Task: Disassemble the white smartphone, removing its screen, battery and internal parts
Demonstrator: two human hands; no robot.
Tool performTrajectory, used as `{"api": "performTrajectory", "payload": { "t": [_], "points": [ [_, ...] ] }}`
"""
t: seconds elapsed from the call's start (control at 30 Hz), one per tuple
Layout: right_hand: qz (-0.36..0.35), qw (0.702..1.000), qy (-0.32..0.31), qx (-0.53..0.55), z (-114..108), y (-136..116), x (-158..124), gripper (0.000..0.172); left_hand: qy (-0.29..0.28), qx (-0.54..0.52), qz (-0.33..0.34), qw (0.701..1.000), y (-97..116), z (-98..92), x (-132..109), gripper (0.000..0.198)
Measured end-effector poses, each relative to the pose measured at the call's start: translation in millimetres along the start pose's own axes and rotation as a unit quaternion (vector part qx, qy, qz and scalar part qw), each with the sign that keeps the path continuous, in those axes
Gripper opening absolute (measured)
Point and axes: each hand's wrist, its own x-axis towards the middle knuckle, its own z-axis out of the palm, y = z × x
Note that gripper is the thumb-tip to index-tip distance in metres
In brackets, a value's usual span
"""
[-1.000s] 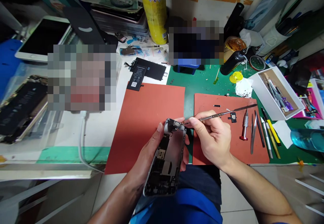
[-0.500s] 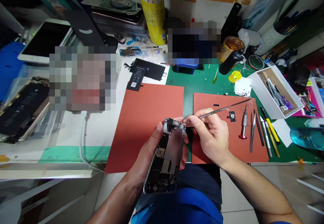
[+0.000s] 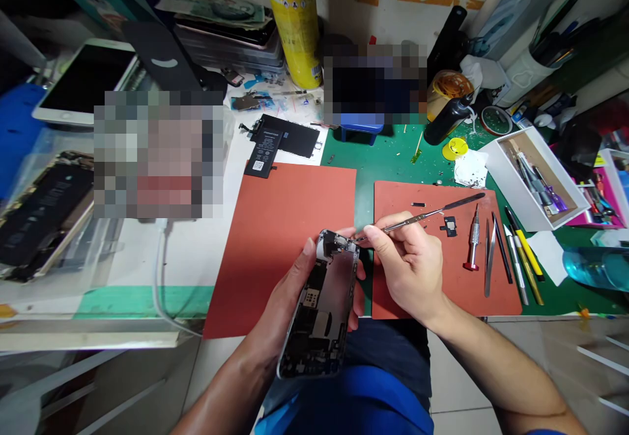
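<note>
An opened smartphone (image 3: 319,310), its inner boards and bare battery bay showing, rests tilted in my left hand (image 3: 287,291). The thumb lies along its left edge and fingertips curl round the right edge. My right hand (image 3: 410,261) pinches a thin metal spudger (image 3: 410,222) with a flat dark blade at its far end. Its near tip meets the phone's top right corner; the exact contact point is too small to make out. A small speaker-like part (image 3: 449,226) and a tiny dark bar (image 3: 418,204) lie on the right red mat (image 3: 393,297).
A screwdriver (image 3: 473,238), tweezers (image 3: 489,258) and several pen-like tools lie right of my right hand. The left red mat (image 3: 280,225) has a phone battery (image 3: 265,150) at its top edge. A white tool box (image 3: 535,166) and yellow spray can (image 3: 297,35) stand behind.
The spudger has rolled in my right hand, so its far blade shows its broad face. Both hands and the phone stay nearly in place.
</note>
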Motion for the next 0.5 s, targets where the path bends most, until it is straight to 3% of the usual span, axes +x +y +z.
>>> {"api": "performTrajectory", "payload": {
  "t": [0.27, 0.5],
  "points": [
    [0.03, 0.998, -0.02, 0.055, -0.7, 2.6, 0.0, 0.018, -0.043, -0.03, 0.005, 0.999, -3.5, -5.8, 3.3, 0.082],
    [0.048, 0.995, -0.026, 0.083, -0.9, 3.8, 1.5, 0.02, -0.022, -0.032, 0.015, 0.999, -0.1, 0.7, 1.4, 0.081]
  ]
}}
